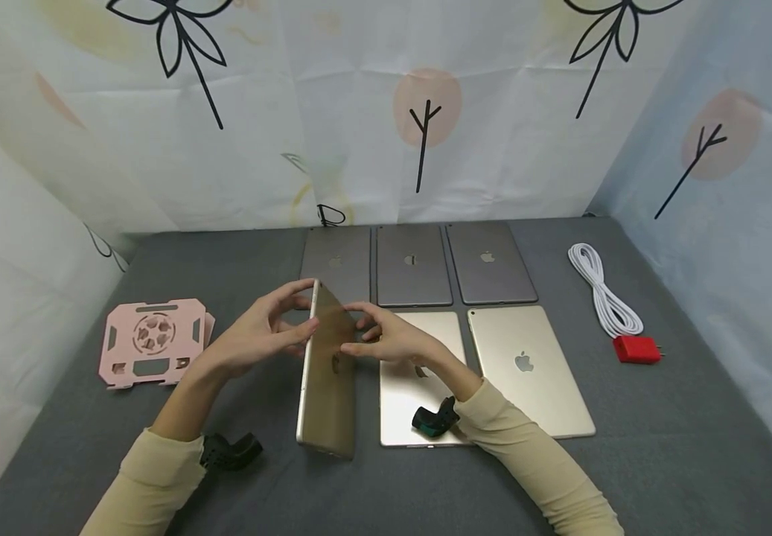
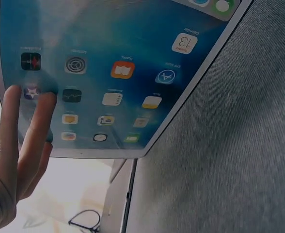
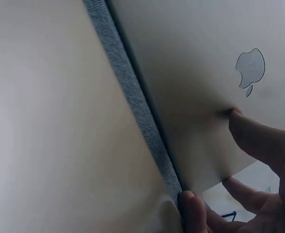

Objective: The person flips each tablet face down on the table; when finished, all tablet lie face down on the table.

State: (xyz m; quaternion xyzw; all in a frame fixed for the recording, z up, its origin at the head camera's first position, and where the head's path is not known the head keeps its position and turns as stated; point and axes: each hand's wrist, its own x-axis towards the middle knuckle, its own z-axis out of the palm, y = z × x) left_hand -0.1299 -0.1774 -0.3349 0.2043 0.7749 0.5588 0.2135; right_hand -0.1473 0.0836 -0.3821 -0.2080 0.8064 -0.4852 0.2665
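A gold tablet stands nearly upright on its long edge, left of the other gold tablets, its back with the apple logo facing right. My left hand grips its upper edge; two fingers lie over the lit screen, which shows rows of app icons. At the tablet's far end, my right hand holds it, thumb against the back and fingertips at the edge. Under the right forearm lies a second gold tablet; a third gold tablet is to its right.
Three dark grey tablets lie in a back row on the grey cloth table. Left is a pink vented stand. A coiled white cable and a red plug adapter lie right. Printed curtains enclose the back and sides.
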